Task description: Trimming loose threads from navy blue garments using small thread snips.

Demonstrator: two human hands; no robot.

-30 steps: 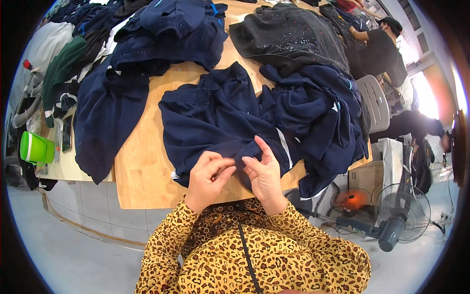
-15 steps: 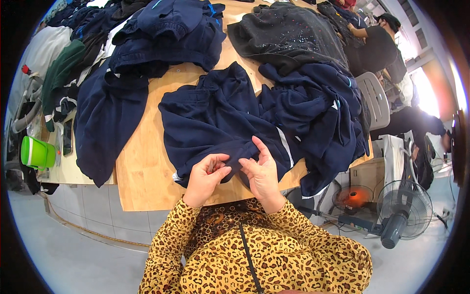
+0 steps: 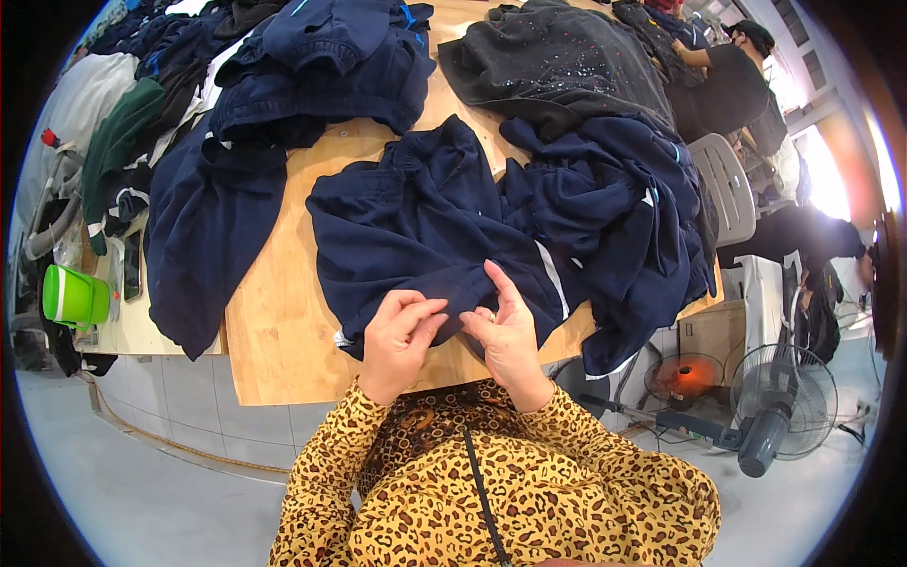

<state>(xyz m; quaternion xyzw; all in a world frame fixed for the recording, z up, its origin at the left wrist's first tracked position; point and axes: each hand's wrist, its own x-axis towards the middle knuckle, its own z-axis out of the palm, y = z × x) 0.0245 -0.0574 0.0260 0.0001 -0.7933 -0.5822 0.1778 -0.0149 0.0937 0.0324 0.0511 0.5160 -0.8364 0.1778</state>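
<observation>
A navy garment (image 3: 406, 227) with a gathered waistband and a white side stripe lies rumpled on the wooden table before me. Over its near edge, my left hand (image 3: 401, 342) pinches thumb and fingertips together; whatever is between them is too small to make out. My right hand (image 3: 510, 345) is at the same edge, just to the right. Its thumb presses on the navy cloth and its index finger stretches away from me, while the other fingers are partly hidden. A small gap separates the two hands.
Another crumpled navy garment (image 3: 614, 217) touches the first on the right. Navy clothes are piled (image 3: 321, 85) at the far left, and a dark speckled garment (image 3: 557, 66) lies behind. A green bucket (image 3: 74, 295), a fan (image 3: 779, 406), a chair (image 3: 723, 189) and a co-worker (image 3: 737, 94) surround the table (image 3: 274, 321).
My left hand has turned slightly, its fingers drawn straighter and closer together near the cloth. The right thumb has shifted a little. The garments lie as before.
</observation>
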